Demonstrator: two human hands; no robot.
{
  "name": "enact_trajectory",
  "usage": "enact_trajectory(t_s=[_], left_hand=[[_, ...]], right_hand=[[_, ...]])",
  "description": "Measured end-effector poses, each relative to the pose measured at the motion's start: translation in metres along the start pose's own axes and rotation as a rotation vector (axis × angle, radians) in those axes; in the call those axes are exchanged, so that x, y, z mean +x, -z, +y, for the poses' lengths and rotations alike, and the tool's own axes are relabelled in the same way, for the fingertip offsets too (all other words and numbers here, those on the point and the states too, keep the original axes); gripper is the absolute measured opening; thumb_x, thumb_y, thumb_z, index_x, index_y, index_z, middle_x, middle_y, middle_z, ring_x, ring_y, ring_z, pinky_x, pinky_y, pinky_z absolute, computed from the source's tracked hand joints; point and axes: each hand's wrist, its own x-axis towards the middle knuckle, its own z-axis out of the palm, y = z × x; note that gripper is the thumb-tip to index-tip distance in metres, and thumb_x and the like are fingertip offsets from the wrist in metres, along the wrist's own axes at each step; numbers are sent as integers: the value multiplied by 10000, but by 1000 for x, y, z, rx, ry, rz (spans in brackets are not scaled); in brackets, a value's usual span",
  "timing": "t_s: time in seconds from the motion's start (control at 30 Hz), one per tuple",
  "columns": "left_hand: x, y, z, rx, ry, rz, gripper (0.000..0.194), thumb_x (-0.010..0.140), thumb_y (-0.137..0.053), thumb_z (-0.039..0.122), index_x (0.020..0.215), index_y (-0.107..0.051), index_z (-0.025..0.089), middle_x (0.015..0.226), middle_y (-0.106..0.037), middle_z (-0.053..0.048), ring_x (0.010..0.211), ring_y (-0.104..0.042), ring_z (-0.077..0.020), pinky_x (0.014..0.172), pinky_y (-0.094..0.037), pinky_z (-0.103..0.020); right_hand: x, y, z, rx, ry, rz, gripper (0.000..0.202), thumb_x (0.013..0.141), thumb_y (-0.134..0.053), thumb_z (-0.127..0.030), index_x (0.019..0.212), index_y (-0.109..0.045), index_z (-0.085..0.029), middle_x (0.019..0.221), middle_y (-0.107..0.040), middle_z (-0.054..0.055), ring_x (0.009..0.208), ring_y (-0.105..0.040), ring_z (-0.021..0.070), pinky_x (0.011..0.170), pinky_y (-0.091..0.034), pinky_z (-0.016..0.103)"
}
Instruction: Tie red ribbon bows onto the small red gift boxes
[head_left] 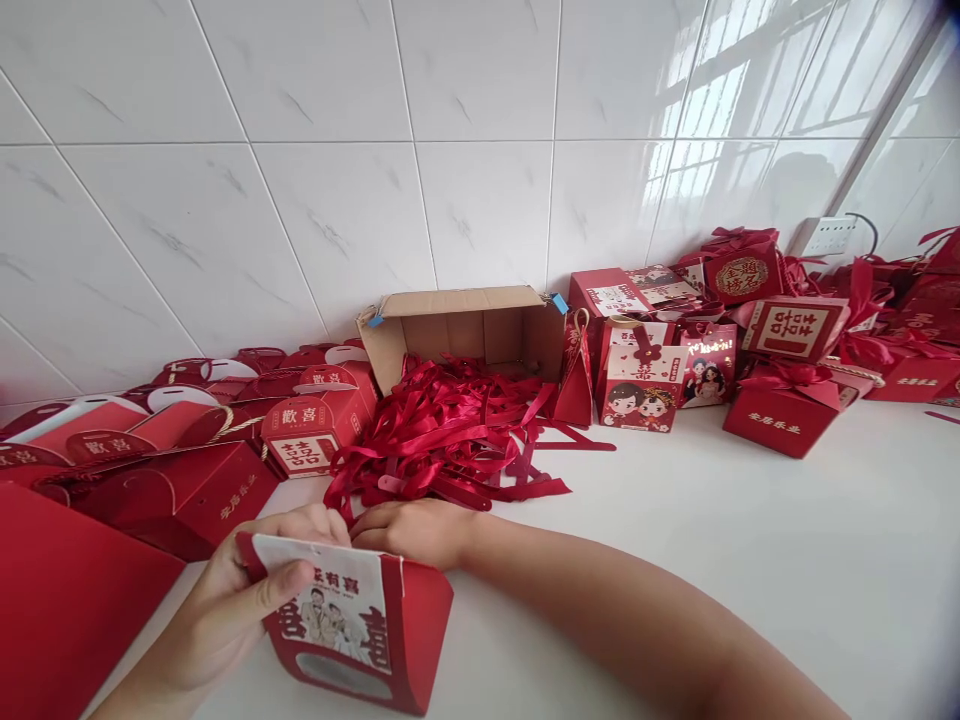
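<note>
My left hand (225,595) grips a red and white gift box (337,620) by its top edge, thumb on the printed front. A couple figure and red characters decorate that face, with an oval window low down. Behind the box, my right hand (420,530) reaches across to the near left edge of a heap of red ribbons (457,430). Its fingers are curled at the ribbon ends, partly hidden, and what they pinch cannot be made out. The heap spills out of a cardboard box (465,340) lying on its side.
Several red gift boxes (300,430) stand at left, with a large red panel (67,600) at the near left. More decorated boxes (641,390) and bow-tied boxes (787,405) line the right. A tiled wall (480,210) with a socket (823,237) rises behind the white tabletop (637,530).
</note>
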Motion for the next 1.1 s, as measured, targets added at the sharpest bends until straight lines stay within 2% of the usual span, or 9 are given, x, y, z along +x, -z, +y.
enact_trajectory(t_s=[0.07,0.13,0.3,0.37,0.5,0.63,0.73,0.9,1.1], left_hand=[[-1,0,1,7,12,-6,138,755,-679,400,711,-669,270,699,-586,0,736,-561,-176,656,-473,-261],[-1,3,0,12,26,-22,123,748,-688,397,738,-671,275,723,-585,0,739,-558,-174,653,-469,-261],[0,12,-8,19,29,-88,177,791,-632,410,733,-653,244,781,-561,-13,722,-538,-166,589,-449,-248],[0,12,-9,12,10,-96,182,802,-620,396,719,-640,235,775,-555,-12,702,-523,-157,575,-436,-243],[1,9,-8,-6,-21,-89,181,803,-625,372,693,-612,229,720,-538,-7,728,-514,-165,619,-436,-251],[3,6,-5,5,-18,-98,186,800,-629,374,688,-613,227,693,-523,-2,718,-516,-162,614,-429,-244],[3,6,-4,-2,-15,-102,200,796,-632,385,678,-614,225,693,-519,-1,710,-514,-161,599,-424,-242],[2,5,-4,-40,-3,-111,184,799,-629,376,688,-613,230,694,-510,3,690,-505,-158,587,-419,-248],[3,5,-4,-35,-1,-103,184,796,-632,375,691,-606,226,702,-510,4,677,-495,-156,570,-398,-247]], right_hand=[[-2,2,4,-33,-90,45,289,930,-444,-243,1174,-576,-164,1276,-580,61,1221,-484,173,1022,-379,272],[-9,7,15,-74,-279,94,303,909,-476,-319,1147,-598,-177,1266,-585,74,1237,-464,212,1064,-335,358],[-45,27,60,-82,-722,241,435,798,-593,-500,1096,-620,-184,1257,-564,135,1268,-388,337,1014,-308,534],[-60,32,77,-70,-860,330,371,860,-518,-454,1058,-620,-157,1210,-579,161,1177,-470,330,942,-374,495],[-74,32,99,-11,-1062,529,301,925,-400,-365,882,-607,-151,920,-653,108,837,-590,208,741,-431,305],[-75,30,110,61,-1195,734,373,914,-359,-446,750,-557,-177,669,-598,23,605,-518,156,580,-376,251],[-80,32,116,96,-1289,890,414,917,-286,-448,767,-551,-168,673,-597,38,593,-511,165,556,-369,262],[-87,39,113,105,-1318,1057,288,851,-442,-403,979,-563,-175,948,-633,94,837,-582,221,708,-437,312],[-83,52,103,87,-1281,1140,481,790,-555,-420,1175,-496,-136,1200,-519,168,1080,-528,259,883,-430,360]])
